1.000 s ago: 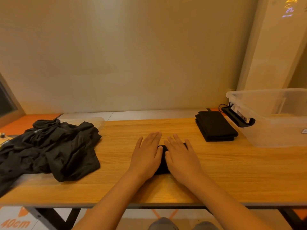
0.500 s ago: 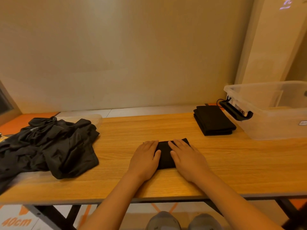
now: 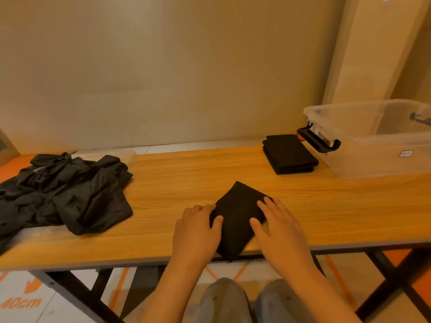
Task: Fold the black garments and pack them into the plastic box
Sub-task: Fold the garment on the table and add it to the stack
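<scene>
wooden table runs full width of frame, dark metal legs below. far left: loose pile of black garments, crumpled, spilling past left edge of frame. clear plastic piece peeks out behind pile, kind unclear. centre, low: folded garment lies turned cornerwise, near corner just over table's front edge. upper right: folded stack, neat, flat on wood. far right: clear plastic box, black latch toward stack, just beside it.
</scene>
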Demonstrator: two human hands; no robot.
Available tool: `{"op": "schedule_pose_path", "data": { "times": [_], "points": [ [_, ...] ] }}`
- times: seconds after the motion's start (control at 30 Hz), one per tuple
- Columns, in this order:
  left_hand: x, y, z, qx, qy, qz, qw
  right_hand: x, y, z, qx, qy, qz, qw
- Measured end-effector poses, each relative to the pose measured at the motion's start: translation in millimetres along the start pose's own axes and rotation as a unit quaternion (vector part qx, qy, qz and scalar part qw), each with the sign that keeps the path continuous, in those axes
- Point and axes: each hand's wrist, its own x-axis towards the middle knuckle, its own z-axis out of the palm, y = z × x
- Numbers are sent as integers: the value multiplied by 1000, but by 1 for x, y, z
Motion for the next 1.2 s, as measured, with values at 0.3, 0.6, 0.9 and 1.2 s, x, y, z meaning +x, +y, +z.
{"op": "schedule_pose_path", "data": {
  "times": [0.3, 0.6, 0.9, 1.2],
  "points": [
    [-53, 7, 4, -268, 41, -78, 959, -67, 4, -13, 202, -27, 159, 966],
    [-86, 21, 16, -447, 19, -233, 863, -66, -2, 2, 590, -11, 284, 755],
    [-73, 23, 11, -781, -284, -286, 476, -79, 7, -14, 584, -47, 269, 765],
    [-70, 36, 18, -783, -322, -303, 437, -96, 28, -29, 609, -66, 266, 744]
  ]
}}
